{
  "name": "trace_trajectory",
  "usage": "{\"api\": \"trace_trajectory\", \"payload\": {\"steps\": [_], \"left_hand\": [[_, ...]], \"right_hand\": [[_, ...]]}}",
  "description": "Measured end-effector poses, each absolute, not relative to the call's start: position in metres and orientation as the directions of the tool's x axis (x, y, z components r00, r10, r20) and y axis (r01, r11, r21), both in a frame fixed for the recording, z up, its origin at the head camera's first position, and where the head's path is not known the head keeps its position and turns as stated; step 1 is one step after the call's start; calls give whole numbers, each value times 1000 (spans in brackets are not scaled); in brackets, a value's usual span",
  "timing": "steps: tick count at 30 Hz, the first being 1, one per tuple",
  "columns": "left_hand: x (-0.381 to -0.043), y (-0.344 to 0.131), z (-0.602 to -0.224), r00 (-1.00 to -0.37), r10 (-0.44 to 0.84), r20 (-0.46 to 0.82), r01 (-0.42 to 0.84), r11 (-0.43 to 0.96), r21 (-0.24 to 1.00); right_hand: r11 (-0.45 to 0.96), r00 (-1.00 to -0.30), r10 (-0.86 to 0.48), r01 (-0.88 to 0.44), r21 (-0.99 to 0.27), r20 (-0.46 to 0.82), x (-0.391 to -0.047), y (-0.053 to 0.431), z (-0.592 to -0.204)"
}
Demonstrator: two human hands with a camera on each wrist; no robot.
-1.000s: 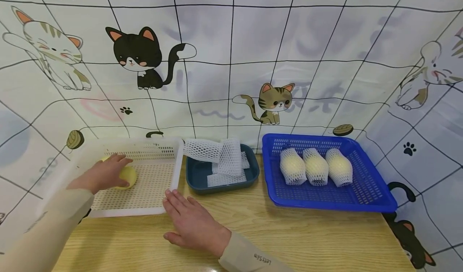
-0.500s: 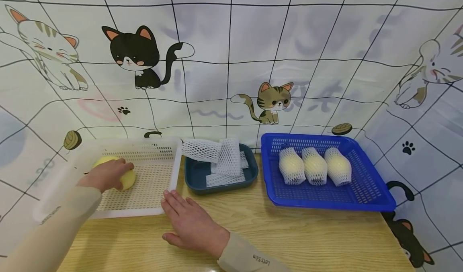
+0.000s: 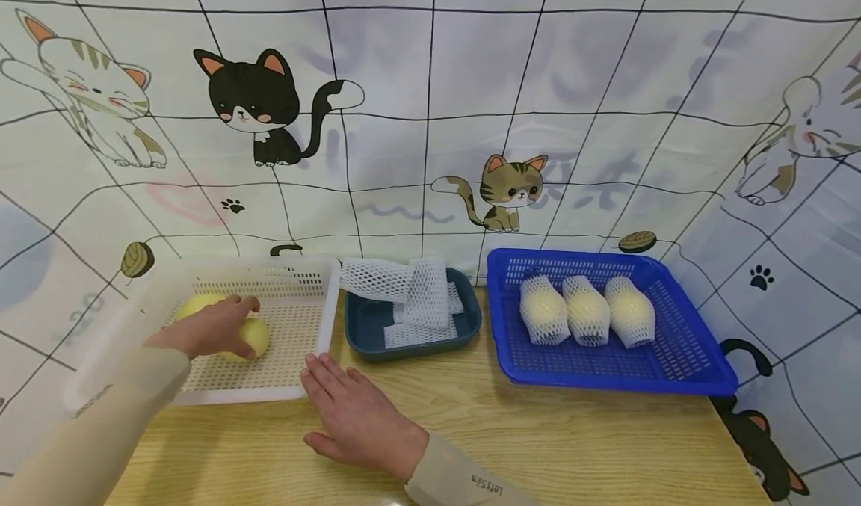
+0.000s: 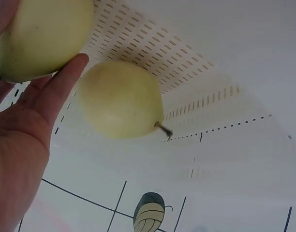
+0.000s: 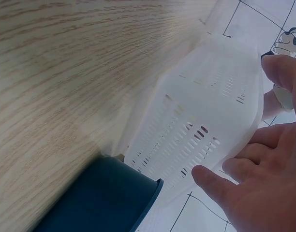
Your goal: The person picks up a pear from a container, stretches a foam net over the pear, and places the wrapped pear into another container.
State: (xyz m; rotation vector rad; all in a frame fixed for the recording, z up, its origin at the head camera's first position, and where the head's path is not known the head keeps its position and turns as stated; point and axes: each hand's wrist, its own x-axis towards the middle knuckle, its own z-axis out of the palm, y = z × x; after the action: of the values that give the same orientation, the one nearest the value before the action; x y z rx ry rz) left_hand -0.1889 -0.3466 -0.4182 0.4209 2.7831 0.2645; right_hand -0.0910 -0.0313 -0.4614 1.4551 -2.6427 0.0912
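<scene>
1. Left hand (image 3: 208, 328), curled round a pear (image 3: 255, 338), had shifted it slightly rightward, at the frame's centre-left.
2. Right hand (image 3: 359, 420), fingers extended, stayed at the white basket's (image 3: 235, 396) corner, lower centre.

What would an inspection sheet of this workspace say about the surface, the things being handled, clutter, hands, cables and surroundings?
Surface: wood-grain table.
Job's things: white basket with two bare pears in view; teal tray with white nets; blue basket with three netted pears.
Clutter: nothing seen.
Left hand: grips one bare pear.
Right hand: touches the white basket near a corner, fingers extended.
Cables: nothing seen.
Surroundings: cat-print backdrop.
</scene>
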Motion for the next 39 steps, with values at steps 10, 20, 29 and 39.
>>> {"api": "trace_trajectory", "payload": {"steps": [10, 20, 29, 39], "left_hand": [[-186, -345, -420, -901, 324, -288, 244, 928, 281], [-182, -350, -415, -908, 375, -188, 306, 899, 314], [-174, -335, -404, -935, 351, -52, 314, 887, 337], [-163, -319, -400, -956, 293, 21, 269, 846, 460]], "right_hand": [[534, -526, -839, -845, 28, 141, -90, -33, -461], [530, -523, -839, -848, 10, 147, -91, -33, -461], [520, -528, -836, -849, -94, 148, -94, -29, -460], [495, -540, -801, -840, -221, 259, -96, -10, -455]]}}
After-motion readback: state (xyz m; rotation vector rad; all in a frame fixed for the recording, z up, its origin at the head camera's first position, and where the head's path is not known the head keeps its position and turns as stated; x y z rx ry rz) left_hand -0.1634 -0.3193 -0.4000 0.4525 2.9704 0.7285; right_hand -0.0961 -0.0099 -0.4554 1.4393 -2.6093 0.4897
